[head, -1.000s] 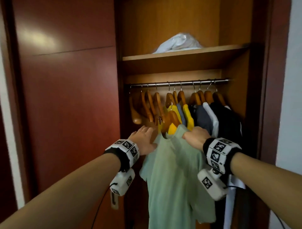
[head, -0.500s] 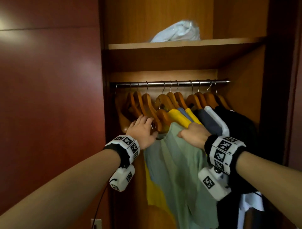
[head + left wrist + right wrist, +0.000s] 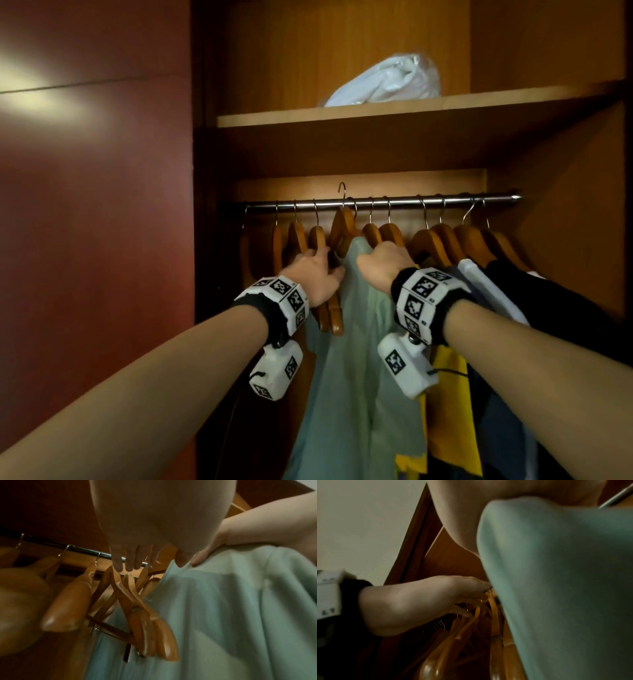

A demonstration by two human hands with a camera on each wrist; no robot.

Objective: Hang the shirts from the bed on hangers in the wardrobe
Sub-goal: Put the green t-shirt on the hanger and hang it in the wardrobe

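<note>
Here the green shirt (image 3: 356, 342) on its hanger (image 3: 342, 226) is gripped by the right hand (image 3: 383, 263); the left hand (image 3: 315, 274), fingers extended, presses neighbouring empty hangers (image 3: 298, 240) aside. The raised hook (image 3: 342, 190) may miss the rail (image 3: 394, 201) just above both hands.

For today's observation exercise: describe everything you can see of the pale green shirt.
The pale green shirt is soft, plain knit fabric, hanging long and loosely creased on a wooden hanger whose hook rises above the rail. The right hand grips its shoulder; the left hand is at its other side, among empty hangers. Yellow and dark garments hang beside it.
</note>
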